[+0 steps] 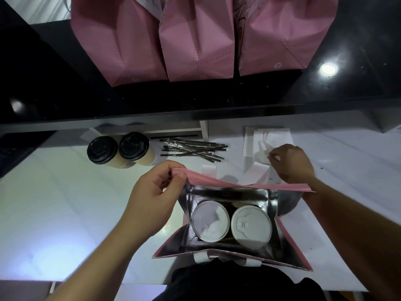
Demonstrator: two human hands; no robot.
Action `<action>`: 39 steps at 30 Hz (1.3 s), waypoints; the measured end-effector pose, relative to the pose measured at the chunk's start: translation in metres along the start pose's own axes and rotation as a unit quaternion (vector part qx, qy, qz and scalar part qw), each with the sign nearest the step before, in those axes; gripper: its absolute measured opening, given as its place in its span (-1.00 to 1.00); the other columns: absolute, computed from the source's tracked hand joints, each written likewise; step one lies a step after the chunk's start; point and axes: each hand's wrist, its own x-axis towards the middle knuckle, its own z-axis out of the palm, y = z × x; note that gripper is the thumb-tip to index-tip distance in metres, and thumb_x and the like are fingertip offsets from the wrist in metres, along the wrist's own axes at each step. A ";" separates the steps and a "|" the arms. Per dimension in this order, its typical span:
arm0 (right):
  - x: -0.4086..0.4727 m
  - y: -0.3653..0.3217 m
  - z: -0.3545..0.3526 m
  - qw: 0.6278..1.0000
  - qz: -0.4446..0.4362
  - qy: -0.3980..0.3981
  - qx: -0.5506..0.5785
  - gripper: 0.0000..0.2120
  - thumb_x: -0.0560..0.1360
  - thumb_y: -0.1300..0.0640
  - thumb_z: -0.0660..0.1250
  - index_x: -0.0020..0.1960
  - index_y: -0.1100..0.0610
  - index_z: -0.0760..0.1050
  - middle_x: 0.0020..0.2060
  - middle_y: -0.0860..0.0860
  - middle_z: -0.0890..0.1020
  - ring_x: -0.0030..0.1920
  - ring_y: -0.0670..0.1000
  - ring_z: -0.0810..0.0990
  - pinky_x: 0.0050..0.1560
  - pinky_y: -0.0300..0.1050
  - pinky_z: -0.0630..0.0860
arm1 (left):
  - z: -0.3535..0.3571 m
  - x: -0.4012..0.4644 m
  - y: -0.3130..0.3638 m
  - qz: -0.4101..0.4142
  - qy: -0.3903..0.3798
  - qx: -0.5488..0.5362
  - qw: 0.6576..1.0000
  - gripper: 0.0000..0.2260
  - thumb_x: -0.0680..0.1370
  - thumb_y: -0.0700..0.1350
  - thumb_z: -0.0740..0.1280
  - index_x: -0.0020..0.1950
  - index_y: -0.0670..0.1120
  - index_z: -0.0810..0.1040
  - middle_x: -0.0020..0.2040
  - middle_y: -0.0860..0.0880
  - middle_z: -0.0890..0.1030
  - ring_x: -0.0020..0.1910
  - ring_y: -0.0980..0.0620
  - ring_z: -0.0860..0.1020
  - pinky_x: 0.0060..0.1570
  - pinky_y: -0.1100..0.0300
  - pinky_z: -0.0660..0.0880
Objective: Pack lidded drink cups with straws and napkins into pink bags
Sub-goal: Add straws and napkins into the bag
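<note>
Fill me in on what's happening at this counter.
A person is packing an open pink bag that already holds two white-lidded cups. The left hand pinches the bag's far rim to keep it open, while the right hand picks at the napkins. Two black-lidded cups and wrapped straws wait on the counter.

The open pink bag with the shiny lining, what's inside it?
Inside the open pink bag, two white-lidded cups stand side by side. The lids hide the drinks, and the cups cover the bag's bottom.

Left hand (152, 196) fingers pinched; right hand (291, 162) reaching forward, fingers curled
</note>
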 end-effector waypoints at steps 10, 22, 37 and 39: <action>0.001 0.003 -0.006 0.995 0.073 -0.025 0.064 -0.83 0.57 0.12 0.36 0.03 0.10 0.73 -0.05 0.05 0.75 -0.13 0.08 0.63 -0.03 -0.10 0.55 | 0.001 0.000 0.003 0.003 -0.004 0.005 1.000 -0.85 0.59 0.06 0.28 0.00 0.14 0.65 -0.13 0.07 0.69 -0.16 0.13 0.63 -0.19 0.46 0.45; 0.001 0.005 -0.009 0.988 0.107 -0.038 0.105 -0.83 0.59 0.09 0.34 0.01 0.07 0.71 -0.04 0.03 0.73 -0.07 0.08 0.63 0.00 -0.10 0.53 | 0.001 0.001 0.003 0.002 0.000 0.002 1.000 -0.86 0.61 0.01 0.29 -0.03 0.14 0.65 -0.17 0.07 0.68 -0.19 0.11 0.60 -0.21 0.44 0.45; -0.008 0.015 -0.030 0.884 0.253 0.091 0.383 -0.87 0.46 -0.04 0.44 -0.15 0.01 0.67 -0.30 -0.01 0.68 -0.34 -0.02 0.58 -0.32 -0.12 0.49 | -0.001 0.000 0.002 0.008 0.001 -0.003 1.000 -0.85 0.66 -0.08 0.32 -0.01 0.10 0.66 -0.16 0.08 0.70 -0.20 0.19 0.61 -0.20 0.47 0.44; -0.014 0.014 -0.044 0.876 0.256 0.122 0.391 -0.87 0.50 -0.01 0.40 -0.10 0.04 0.64 -0.24 0.01 0.68 -0.34 -0.02 0.55 -0.34 -0.11 0.49 | 0.000 0.000 0.002 0.014 0.001 -0.002 1.000 -0.82 0.68 -0.14 0.32 -0.02 0.09 0.66 -0.15 0.07 0.71 -0.19 0.18 0.63 -0.19 0.48 0.45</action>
